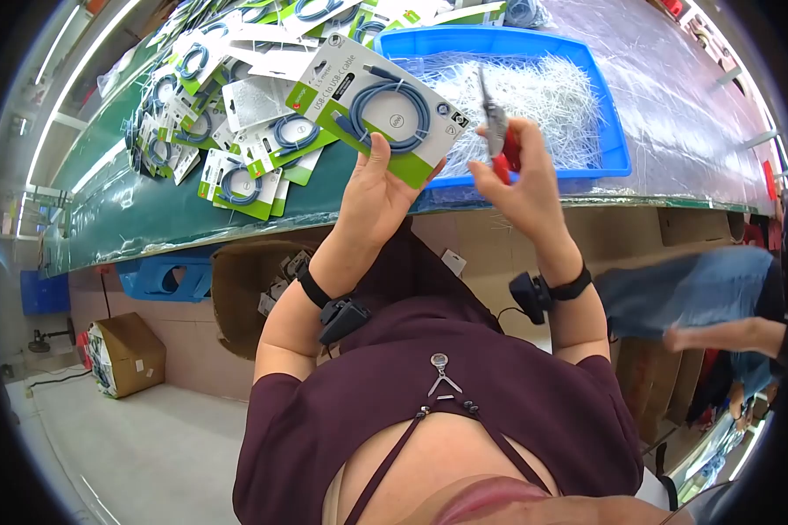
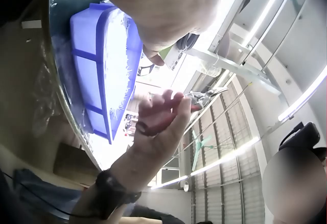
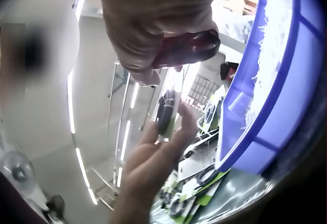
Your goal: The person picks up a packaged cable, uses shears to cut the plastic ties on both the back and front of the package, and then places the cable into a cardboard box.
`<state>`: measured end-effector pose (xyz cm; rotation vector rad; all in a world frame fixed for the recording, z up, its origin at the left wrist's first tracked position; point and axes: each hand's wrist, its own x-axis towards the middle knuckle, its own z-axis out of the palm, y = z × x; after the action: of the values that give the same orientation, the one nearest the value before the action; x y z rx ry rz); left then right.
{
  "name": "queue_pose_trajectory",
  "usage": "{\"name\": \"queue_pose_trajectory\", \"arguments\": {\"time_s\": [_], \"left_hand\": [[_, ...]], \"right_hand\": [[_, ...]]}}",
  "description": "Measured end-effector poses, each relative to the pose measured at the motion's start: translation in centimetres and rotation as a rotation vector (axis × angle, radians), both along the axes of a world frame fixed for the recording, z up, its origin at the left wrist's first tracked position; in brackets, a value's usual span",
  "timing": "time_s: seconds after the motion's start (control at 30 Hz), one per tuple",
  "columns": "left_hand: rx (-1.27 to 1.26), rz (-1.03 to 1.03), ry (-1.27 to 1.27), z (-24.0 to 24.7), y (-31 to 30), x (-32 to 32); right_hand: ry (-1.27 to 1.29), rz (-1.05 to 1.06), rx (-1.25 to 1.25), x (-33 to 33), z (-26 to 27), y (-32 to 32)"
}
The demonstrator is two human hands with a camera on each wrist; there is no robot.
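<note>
My left hand grips the lower edge of a carded USB-C cable, thumb on the front of the green and white card. A coiled blue-grey cable is fastened to the card with white ties. My right hand, just right of the card, holds red-handled pliers with the metal tip pointing up and away. In the left wrist view the pliers stick out past the right hand's fingers. The right wrist view shows the red handle in the right palm and the card edge-on in the left hand.
A blue tray full of thin white plastic strips stands behind the right hand. Many more carded cables are piled on the green table to the left. Below the table edge is a cardboard box. Another person's arm shows at right.
</note>
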<state>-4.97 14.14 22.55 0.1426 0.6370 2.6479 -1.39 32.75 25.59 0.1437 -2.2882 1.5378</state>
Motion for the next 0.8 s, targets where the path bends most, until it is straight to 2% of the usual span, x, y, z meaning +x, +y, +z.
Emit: {"name": "queue_pose_trajectory", "arguments": {"time_s": [0.03, 0.13, 0.27, 0.4, 0.57, 0.67, 0.77, 0.8], "left_hand": [[-0.022, 0.003, 0.013, 0.0, 0.4, 0.2], [-0.056, 0.012, 0.048, 0.1, 1.5, 0.5], [-0.057, 0.029, 0.031, -0.4, 2.1, 1.0], [-0.031, 0.007, 0.009, -0.8, 3.0, 1.6], [-0.024, -0.007, -0.009, -0.7, 3.4, 1.6], [-0.035, 0.016, 0.016, -0.7, 3.2, 1.2], [-0.089, 0.265, 0.11, -0.7, 0.9, 0.2], [-0.093, 0.277, 0.082, -0.6, -1.7, 0.4]], "right_hand": [[0.002, -0.012, -0.001, -0.3, 0.0, -0.4], [0.198, -0.053, 0.236, -1.5, -0.2, -1.1], [0.29, -0.099, 0.415, -2.0, -1.1, -0.8], [0.377, -0.103, 0.486, -1.8, -0.9, -1.0], [0.362, -0.123, 0.417, -2.0, -1.4, -1.0], [0.296, -0.17, 0.284, -2.7, -1.6, -1.4], [0.286, -0.261, 0.266, -4.1, -0.8, -0.2], [0.287, -0.308, 0.358, -5.0, -1.2, 1.0]]}}
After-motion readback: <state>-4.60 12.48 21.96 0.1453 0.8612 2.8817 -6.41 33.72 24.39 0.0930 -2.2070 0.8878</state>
